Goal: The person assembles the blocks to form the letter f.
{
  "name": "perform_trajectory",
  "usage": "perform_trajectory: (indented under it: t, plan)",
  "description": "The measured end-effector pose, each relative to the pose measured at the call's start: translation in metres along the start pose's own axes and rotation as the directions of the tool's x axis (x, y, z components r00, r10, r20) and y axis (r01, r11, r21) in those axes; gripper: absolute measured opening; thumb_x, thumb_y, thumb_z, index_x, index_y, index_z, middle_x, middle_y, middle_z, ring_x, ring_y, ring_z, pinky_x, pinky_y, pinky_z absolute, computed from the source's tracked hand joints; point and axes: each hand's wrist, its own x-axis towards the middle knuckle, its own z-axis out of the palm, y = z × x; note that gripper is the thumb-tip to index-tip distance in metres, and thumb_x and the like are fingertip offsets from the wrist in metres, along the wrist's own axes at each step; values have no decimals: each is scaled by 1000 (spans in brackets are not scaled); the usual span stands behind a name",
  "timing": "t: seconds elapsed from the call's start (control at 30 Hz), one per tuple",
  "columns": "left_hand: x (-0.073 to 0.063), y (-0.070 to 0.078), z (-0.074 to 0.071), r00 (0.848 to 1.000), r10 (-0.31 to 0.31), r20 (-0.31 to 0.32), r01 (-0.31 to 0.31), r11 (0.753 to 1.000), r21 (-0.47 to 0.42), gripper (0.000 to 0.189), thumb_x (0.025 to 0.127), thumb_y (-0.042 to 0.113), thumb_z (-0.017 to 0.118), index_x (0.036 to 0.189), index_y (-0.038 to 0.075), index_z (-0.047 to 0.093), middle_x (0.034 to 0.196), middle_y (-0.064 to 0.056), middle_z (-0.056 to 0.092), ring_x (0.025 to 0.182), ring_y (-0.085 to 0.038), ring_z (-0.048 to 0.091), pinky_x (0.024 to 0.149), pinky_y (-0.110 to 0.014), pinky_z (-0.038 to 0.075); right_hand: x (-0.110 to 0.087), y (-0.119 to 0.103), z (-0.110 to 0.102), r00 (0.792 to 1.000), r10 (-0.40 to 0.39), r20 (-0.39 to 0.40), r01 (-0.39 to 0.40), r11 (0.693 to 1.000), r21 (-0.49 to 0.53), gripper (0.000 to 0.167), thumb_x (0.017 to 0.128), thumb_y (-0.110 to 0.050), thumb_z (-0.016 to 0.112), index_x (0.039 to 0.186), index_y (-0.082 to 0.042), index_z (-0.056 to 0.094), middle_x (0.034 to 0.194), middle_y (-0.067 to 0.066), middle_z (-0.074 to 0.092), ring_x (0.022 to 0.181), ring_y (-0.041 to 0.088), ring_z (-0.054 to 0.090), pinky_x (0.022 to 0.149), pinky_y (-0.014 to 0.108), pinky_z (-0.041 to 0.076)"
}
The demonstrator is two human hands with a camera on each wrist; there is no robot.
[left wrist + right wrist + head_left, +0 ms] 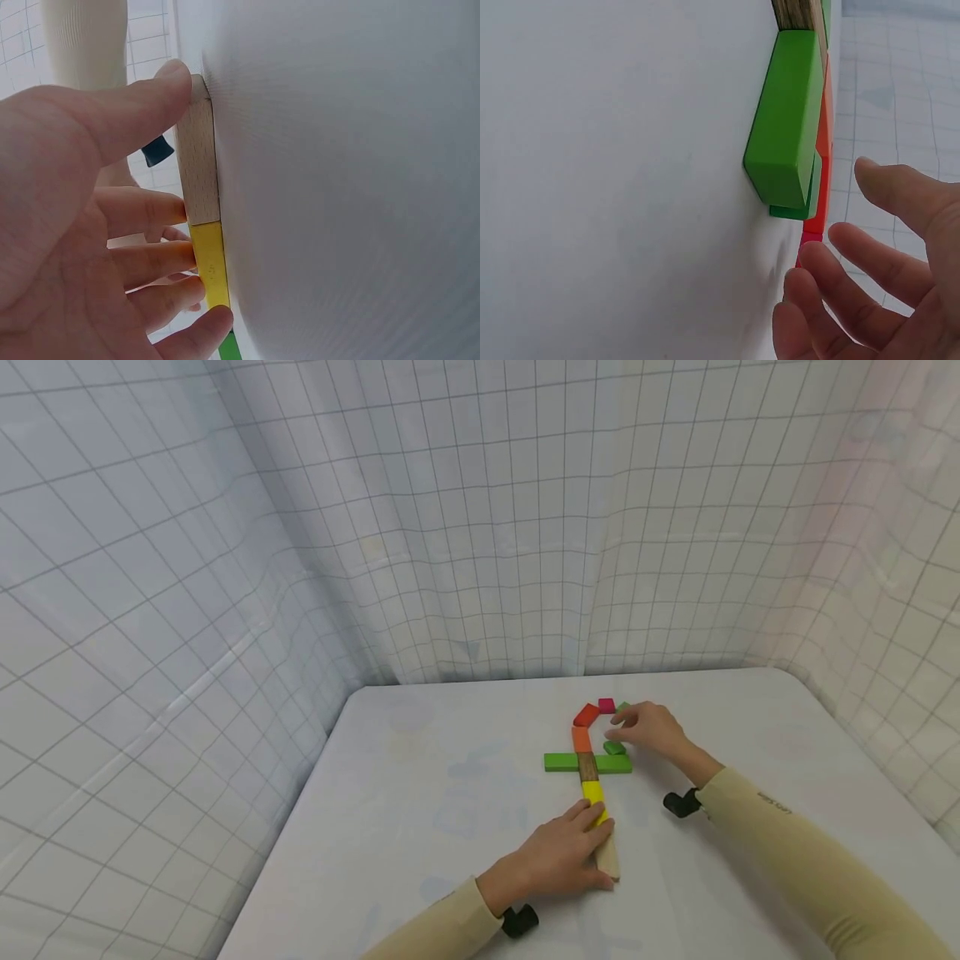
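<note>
My left hand (558, 856) rests over the yellow block (593, 792) and the plain wood block (608, 860). In the left wrist view its fingers touch the yellow block's side and its thumb lies at the wood block's end. My right hand (654, 731) hovers near a small dark green block (614, 747), nothing seen between thumb and fingers. Its fingers partly hide a light green block (623, 706). Two long green blocks (561, 762) flank a brown block (588, 767). Beyond it curve an orange block (581, 739), a red block (587, 715) and a crimson block (607, 705).
The blocks lie on a white-covered table (420, 793). White curtains with a dark grid (480, 527) hang at the back and on both sides. A small black device (520, 922) sits by the left wrist, another (681, 803) by the right.
</note>
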Motion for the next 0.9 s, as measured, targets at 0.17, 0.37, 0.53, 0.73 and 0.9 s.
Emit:
perform_trajectory:
  t: [0.17,0.37,0.53,0.73,0.9]
  plan:
    - [0,0,2,1000,2,-1,-2,1000,9,83,91,65,59,156,18,39,164,-2,26,150,-21,22,114,-30,32,0,0,4,998,10,61,-10,1000,9,42,85,-41,80,111,-8,76,103,9,69,91,27,61,76,42,54]
    - [0,0,1,1000,7,-5,-7,1000,12,83,91,65,59,156,17,38,164,-3,26,150,-22,22,114,-31,32,2,0,5,994,41,105,-42,999,8,42,84,-39,81,112,-8,76,105,9,69,95,27,60,80,43,53]
    - [1,1,0,1000,22,-6,-21,1000,7,83,91,64,59,156,17,38,164,-3,25,150,-22,22,114,-30,32,2,3,3,993,53,104,-53,999,1,37,85,-36,82,108,-7,77,104,9,69,95,28,58,80,42,53]
    - [0,1,0,1000,13,-11,-12,1000,15,83,92,64,59,157,17,38,164,-4,25,151,-22,21,114,-30,32,3,3,6,994,49,95,-50,999,0,36,86,-36,82,105,-6,77,101,7,70,95,26,58,80,41,53]
    - [0,2,0,1000,12,-11,-12,1000,10,82,92,63,60,156,16,38,164,-4,26,151,-22,22,114,-30,32,3,1,8,996,32,87,-31,999,-11,33,86,-33,82,103,-5,77,98,6,71,91,25,59,77,40,54]
